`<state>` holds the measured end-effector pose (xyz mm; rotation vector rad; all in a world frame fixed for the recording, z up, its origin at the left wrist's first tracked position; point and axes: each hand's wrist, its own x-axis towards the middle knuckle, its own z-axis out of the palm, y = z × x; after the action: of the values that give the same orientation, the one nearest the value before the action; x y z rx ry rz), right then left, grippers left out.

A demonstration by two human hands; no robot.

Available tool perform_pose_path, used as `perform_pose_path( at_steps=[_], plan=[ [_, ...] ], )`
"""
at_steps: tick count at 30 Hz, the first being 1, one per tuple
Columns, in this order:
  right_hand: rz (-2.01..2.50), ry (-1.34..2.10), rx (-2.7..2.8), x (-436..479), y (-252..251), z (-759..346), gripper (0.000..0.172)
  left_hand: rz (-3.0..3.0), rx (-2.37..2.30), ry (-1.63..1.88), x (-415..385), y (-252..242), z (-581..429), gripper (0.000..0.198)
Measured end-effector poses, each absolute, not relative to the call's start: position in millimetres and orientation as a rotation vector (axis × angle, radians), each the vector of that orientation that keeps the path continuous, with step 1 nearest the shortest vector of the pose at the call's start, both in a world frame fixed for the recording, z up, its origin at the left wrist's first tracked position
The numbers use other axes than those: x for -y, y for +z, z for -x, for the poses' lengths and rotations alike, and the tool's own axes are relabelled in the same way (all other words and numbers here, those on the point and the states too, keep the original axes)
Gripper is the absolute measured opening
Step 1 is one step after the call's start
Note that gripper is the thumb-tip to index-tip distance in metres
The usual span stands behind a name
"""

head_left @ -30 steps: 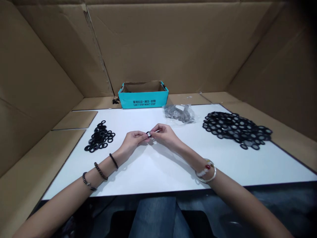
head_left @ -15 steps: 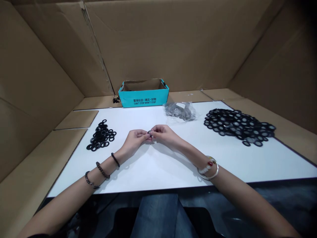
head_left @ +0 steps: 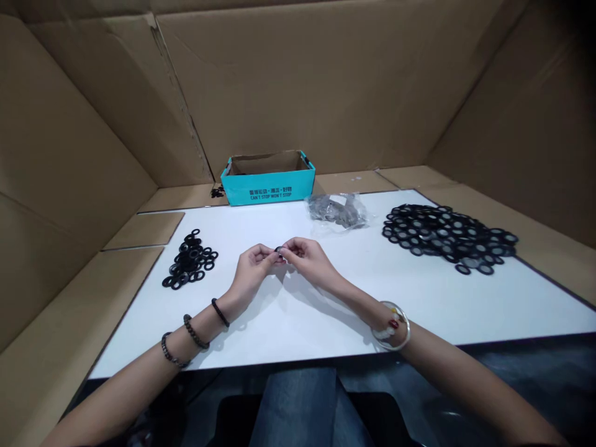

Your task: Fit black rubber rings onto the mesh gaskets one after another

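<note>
Between my fingertips, above the middle of the white board [head_left: 298,323], is a small black ring [head_left: 279,249]. My left hand [head_left: 255,266] pinches it from the left, and my right hand [head_left: 307,259] grips it from the right, with the thumbs partly covering it. A pile of black rings [head_left: 190,257] lies to the left of my hands. On the right spreads a larger pile of black rings with grey centres [head_left: 447,233]. Behind my right hand lies a clear plastic bag [head_left: 339,211] with grey pieces inside.
A turquoise open box [head_left: 270,188] stands at the back edge of the board. A few black pieces [head_left: 217,191] lie beside its left end. Cardboard walls [head_left: 302,81] rise at the back and on both sides.
My hands stay together around the ring, with the fingers slightly shifted. The view has shifted a little.
</note>
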<state>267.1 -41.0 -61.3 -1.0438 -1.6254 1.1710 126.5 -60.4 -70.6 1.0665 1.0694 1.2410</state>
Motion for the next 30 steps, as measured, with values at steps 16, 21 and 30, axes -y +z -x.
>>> perform_pose_path(
  at_steps=[16,21,30],
  plan=[
    [1.164,0.821,1.901,44,-57,-272,0.011,-1.124,-1.084,1.31,60,-76,-125,0.018],
    [1.122,0.795,1.897,45,-51,-273,0.01,-1.291,-1.135,1.393,64,-76,-125,0.01],
    [1.117,1.053,1.841,44,-48,-283,0.011,-1.206,-1.207,1.229,63,-64,-123,0.007]
  ],
)
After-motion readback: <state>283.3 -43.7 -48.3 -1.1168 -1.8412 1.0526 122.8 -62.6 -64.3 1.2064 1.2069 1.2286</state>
